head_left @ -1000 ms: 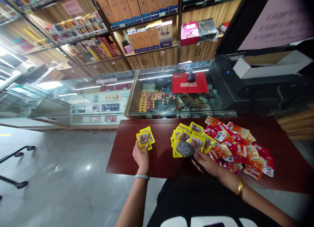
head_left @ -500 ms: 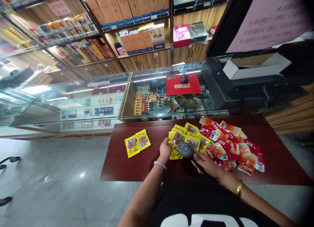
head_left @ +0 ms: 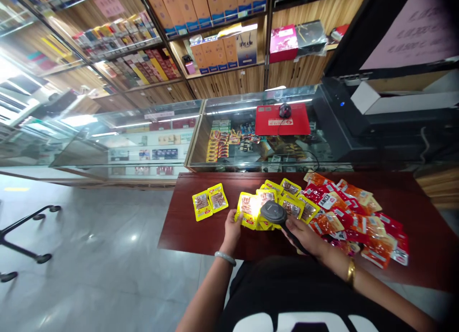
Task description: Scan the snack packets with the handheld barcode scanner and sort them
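Note:
My left hand (head_left: 233, 229) pinches the lower left edge of a yellow snack packet (head_left: 246, 210), whose clear window shows brown food inside. Gripped in my right hand (head_left: 304, 234) is a dark handheld barcode scanner (head_left: 273, 212), its head just right of that packet. Bright light falls on the held packet. Beneath and behind the scanner lies a pile of similar yellow packets (head_left: 291, 206), partly hidden by it. Two more yellow packets (head_left: 210, 202) rest side by side at the left of the dark red table (head_left: 186, 236).
Red and orange snack packets (head_left: 353, 217) are heaped to the right. Behind the table stands a glass display case (head_left: 229, 167) with a red mat (head_left: 263, 120) and a computer mouse (head_left: 285, 110) on top. A black machine (head_left: 390, 136) bearing an open white box (head_left: 373, 100) occupies the right.
My left hand has drawn one yellow packet leftward out of the pile. The scanner stays in my right hand, and light now shines on the packet. The view has shifted slightly.

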### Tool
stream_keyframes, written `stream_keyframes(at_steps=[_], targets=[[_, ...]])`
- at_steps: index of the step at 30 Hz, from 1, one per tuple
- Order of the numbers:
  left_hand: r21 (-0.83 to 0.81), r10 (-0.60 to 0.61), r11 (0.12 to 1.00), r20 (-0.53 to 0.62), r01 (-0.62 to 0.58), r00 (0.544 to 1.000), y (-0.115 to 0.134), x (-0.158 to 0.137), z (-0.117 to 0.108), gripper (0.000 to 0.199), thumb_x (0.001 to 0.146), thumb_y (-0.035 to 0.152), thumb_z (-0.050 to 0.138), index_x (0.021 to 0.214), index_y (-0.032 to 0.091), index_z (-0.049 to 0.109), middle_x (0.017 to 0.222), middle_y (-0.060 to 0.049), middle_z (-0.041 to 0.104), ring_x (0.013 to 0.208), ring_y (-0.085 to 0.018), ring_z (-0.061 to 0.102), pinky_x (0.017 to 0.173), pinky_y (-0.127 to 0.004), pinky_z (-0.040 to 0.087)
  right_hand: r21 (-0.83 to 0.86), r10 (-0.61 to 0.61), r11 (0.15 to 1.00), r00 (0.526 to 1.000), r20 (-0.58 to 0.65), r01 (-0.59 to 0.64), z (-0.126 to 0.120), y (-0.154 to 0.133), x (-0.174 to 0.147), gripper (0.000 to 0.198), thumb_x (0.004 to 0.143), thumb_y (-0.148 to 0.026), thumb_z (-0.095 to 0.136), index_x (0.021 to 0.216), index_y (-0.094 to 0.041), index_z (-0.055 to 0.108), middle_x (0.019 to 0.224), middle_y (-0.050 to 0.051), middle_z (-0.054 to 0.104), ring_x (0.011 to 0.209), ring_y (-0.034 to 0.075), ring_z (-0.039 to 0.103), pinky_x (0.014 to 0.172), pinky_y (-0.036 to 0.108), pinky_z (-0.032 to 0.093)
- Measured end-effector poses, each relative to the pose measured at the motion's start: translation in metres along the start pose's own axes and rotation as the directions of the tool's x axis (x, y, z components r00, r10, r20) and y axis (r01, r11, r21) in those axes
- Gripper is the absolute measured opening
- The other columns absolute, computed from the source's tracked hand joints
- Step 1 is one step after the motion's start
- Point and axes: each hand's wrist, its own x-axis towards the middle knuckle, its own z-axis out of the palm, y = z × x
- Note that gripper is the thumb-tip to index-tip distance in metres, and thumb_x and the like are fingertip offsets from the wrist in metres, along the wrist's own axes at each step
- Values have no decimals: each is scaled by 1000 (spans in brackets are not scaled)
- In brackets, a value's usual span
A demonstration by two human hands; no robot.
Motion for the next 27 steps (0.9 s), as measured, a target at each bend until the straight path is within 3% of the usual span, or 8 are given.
stream_keyframes(at_steps=[4, 7, 13, 15, 18, 21, 24, 27], targets=[[30, 27, 999, -70, -25, 997, -2, 2, -24, 43, 69, 51, 76, 89, 18, 59, 83, -2, 65, 73, -15, 60, 70, -28, 48, -12, 34, 999, 999, 20, -34, 4, 0, 1, 55, 83, -77, 53, 87, -22, 52, 59, -6, 47, 45, 10, 42, 41, 22, 31], [46, 89, 996, -298, -79, 951, -1, 10, -56, 46, 69, 52, 76, 96, 19, 57, 93, -4, 64, 84, -17, 61, 78, -30, 49, -32, 59, 998, 998, 36, -58, 5, -1, 0, 57, 80, -79, 54, 83, -22, 51, 59, -6, 47, 46, 9, 43, 41, 20, 31], [376, 159, 895, -772, 241, 615, -3, 25, -77, 56, 59, 45, 84, 99, 19, 53, 108, -12, 60, 104, -29, 59, 88, -41, 46, -32, 51, 998, 998, 30, -50, -4, 8, -2, 57, 82, -78, 52, 88, -21, 54, 58, -6, 49, 43, 8, 41, 41, 21, 32], [524, 212, 819, -656, 235, 724, -6, 27, -54, 47, 64, 46, 80, 93, 19, 55, 102, -12, 62, 102, -30, 59, 89, -42, 45, -33, 43, 999, 999, 23, -42, -8, 12, -3, 56, 84, -76, 51, 96, -21, 56, 59, -6, 49, 42, 9, 41, 40, 21, 31], [621, 166, 783, -205, -2, 965, -12, 30, 1, 34, 75, 51, 68, 85, 19, 61, 88, -9, 66, 88, -24, 63, 83, -36, 46, -47, 35, 998, 999, 16, -34, -10, 14, -4, 57, 87, -75, 49, 105, -22, 57, 58, -6, 48, 41, 9, 41, 39, 21, 30], [670, 95, 737, 33, -92, 995, -15, 33, 53, 37, 70, 50, 73, 86, 18, 66, 89, -11, 69, 89, -25, 63, 82, -34, 45, -59, 29, 998, 1000, 9, -28, -11, 12, -5, 57, 87, -74, 48, 108, -23, 57, 57, -7, 48, 40, 10, 40, 39, 21, 31], [719, 125, 685, 45, -119, 991, -15, 38, 80, 30, 68, 44, 76, 81, 19, 65, 89, -11, 68, 92, -26, 62, 82, -34, 44, -76, 17, 997, 1000, -9, -18, -10, 8, -7, 58, 85, -77, 48, 99, -22, 58, 58, -6, 49, 40, 10, 41, 39, 22, 31], [587, 115, 799, 68, -133, 991, -15, 42, 84, 23, 72, 40, 72, 79, 20, 61, 84, -6, 67, 83, -22, 62, 77, -31, 45, -83, 16, 996, 999, -44, -20, -12, 3, -9, 58, 83, -79, 48, 92, -22, 57, 59, -5, 49, 42, 10, 42, 39, 23, 33]])
